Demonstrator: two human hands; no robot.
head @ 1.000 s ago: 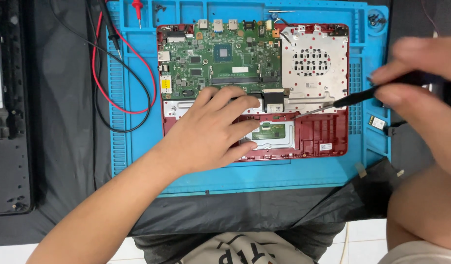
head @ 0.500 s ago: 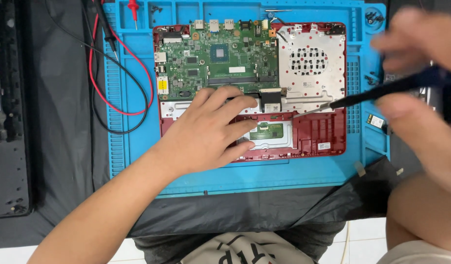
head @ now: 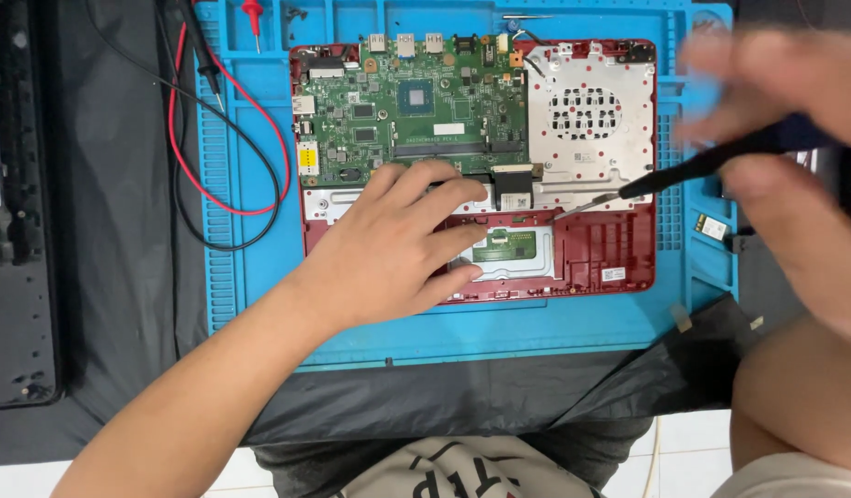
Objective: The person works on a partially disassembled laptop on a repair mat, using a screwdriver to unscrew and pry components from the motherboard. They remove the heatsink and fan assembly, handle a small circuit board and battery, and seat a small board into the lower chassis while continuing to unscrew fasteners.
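Blue silicone repair mat (head: 259, 277) carries an opened red laptop chassis (head: 619, 249). Left hand (head: 398, 244) lies flat, released, across its centre. Right hand (head: 785, 166), blurred, apparently grips a black screwdriver (head: 684, 171) at three o'clock.

Matt blue mat (head: 250, 231), probably rubber; dull perforated metal plate (head: 587, 115).

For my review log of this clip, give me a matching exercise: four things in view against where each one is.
Things:
1. left hand
2. screwdriver
3. green circuit board
4. red and black test leads

Places:
A. upper left part of the open red laptop
B. flat on the laptop's lower middle
C. on the blue mat, left of the laptop
D. in the right hand, tip at the metal plate

Pairs: 1-B, 2-D, 3-A, 4-C
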